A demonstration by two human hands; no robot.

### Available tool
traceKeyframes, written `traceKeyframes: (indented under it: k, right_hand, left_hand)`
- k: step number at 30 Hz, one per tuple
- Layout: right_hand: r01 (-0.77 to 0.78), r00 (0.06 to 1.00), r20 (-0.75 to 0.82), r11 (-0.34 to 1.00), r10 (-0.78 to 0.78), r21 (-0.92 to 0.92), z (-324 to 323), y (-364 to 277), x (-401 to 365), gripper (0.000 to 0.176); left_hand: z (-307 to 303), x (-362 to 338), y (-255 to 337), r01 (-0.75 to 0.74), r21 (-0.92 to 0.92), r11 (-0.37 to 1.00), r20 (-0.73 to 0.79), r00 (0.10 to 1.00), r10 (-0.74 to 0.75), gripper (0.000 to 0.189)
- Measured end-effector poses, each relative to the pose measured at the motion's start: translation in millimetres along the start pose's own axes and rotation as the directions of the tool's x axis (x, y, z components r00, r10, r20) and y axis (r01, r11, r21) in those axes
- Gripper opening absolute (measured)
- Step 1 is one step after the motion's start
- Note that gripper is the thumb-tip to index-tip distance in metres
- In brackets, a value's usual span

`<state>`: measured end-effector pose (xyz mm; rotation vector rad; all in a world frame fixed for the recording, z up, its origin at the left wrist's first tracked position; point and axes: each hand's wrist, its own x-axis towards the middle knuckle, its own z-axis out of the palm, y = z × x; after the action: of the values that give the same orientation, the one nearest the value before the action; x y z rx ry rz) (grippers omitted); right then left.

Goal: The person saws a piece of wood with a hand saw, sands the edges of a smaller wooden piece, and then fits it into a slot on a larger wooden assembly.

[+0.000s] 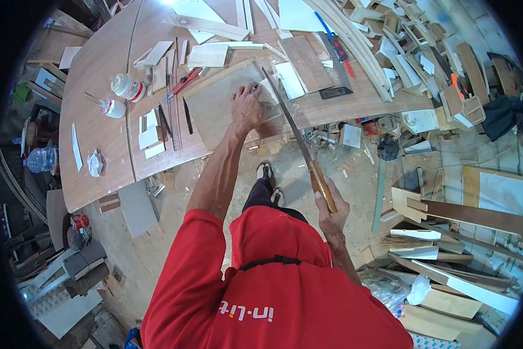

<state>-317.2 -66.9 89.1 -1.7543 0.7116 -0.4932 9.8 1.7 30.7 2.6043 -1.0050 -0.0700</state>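
Note:
My right hand [333,206] is wrapped around the wooden handle of a handsaw [297,129]. Its long blade slants up and left across the table's near edge. My left hand [248,109] presses down with bent fingers on a thin wooden board [215,110] lying at that edge. A small pale wood piece [268,91] lies between those fingers and the saw blade; whether the fingertips touch it is hard to see.
A red utility knife [187,80], a dark narrow blade [187,115] and a glue bottle [127,87] lie or stand to the left. Beyond the saw are a brown board [307,63] and a black try square [336,92]. Wood offcuts [407,64] are heaped at right.

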Motion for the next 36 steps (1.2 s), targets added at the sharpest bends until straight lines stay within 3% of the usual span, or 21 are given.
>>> traceKeyframes:
  k: [2,12,14,23,30,32,36]
  right_hand:
    - [-0.077,0.997,0.017,0.997,0.077,0.013,-4,-2,-4,0.041]
    - [-0.003,0.999,0.047,0.997,0.007,-0.083,-16,-13,-16,0.043]
    - [-0.078,0.996,0.031,0.996,0.079,-0.031,-16,-12,-19,0.039]
    - [-0.134,0.99,0.039,0.991,0.134,0.021,-5,-9,-10,0.04]
    - [-0.078,0.997,0.019,0.997,0.078,-0.002,-6,-12,-14,0.042]
    - [0.019,1.0,0.008,0.998,-0.019,-0.066,-3,-16,-12,0.042]
    - [-0.019,1.0,0.023,0.996,0.021,-0.082,1,-21,-10,0.042]
  left_hand:
    - [1,1,0,0.002,-0.006,1.0,0.003,1.0,-0.002,0.064]
    - [-5,1,4,0.01,-0.011,1.0,0.014,1.0,-0.009,0.062]
    - [-5,1,4,0.009,-0.008,1.0,0.021,1.0,-0.008,0.062]
    - [-4,0,0,-0.009,-0.024,1.0,0.025,1.0,0.01,0.064]
    - [-4,2,0,0.003,-0.023,1.0,0.037,0.999,-0.002,0.064]
    - [-7,3,3,0.009,-0.019,1.0,0.052,0.999,-0.008,0.064]
    - [-9,3,5,0.005,-0.008,1.0,0.053,0.999,-0.004,0.062]
